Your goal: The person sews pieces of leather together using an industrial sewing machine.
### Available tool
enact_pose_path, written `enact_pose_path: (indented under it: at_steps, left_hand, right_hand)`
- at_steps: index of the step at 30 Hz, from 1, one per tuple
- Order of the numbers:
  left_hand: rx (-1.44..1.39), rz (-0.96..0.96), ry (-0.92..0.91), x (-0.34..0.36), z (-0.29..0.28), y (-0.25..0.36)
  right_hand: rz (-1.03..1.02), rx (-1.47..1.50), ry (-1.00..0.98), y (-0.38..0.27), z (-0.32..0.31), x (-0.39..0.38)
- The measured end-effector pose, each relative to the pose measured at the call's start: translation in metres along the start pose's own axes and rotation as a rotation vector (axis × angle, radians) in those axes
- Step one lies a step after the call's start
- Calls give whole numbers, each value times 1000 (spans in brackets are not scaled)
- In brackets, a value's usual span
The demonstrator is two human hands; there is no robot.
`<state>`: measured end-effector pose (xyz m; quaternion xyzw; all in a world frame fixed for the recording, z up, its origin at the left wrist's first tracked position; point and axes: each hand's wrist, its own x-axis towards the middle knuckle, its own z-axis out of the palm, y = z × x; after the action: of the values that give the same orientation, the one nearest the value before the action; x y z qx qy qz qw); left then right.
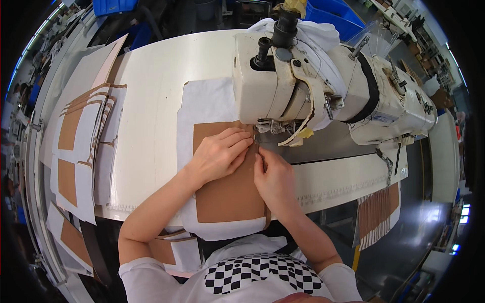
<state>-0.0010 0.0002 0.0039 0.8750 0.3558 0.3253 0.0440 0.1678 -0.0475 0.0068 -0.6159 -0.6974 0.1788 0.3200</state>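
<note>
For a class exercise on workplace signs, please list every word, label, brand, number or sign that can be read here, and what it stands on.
No text is legible.
Sewing machine: bluish marking on its body, too small and blurred to read.
Table: ruler scale along its near edge, any numbers too small to read.
Brown panel: none visible.

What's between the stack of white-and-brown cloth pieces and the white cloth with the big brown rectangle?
The head view shows white tabletop between stack and white cloth, with the left forearm crossing its near end.
</note>
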Motion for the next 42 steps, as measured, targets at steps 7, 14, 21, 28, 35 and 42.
enact_pose_path:
  at_steps: [7, 14, 21, 28, 35, 42]
  left_hand:
    - [1, 18, 2, -1, 3, 6]
    - [6, -20, 13, 1, 3, 6]
    - [36, -46, -41, 2, 3, 3]
    - [86, -49, -27, 0, 5, 0]
    - [45, -18, -21, 0, 2, 3]
    - [38, 32, 37, -4, 6, 2]
  right_hand:
    - [-124, -138, 55, -1, 3, -6]
    - [-169, -210, 89, 0, 5, -8]
    - [-239, -294, 68, 5, 7, -4]
    - [-210, -230, 96, 1, 5, -2]
    - [-197, -239, 69, 6, 6, -9]
    - [-242, -232, 75, 8, 6, -6]
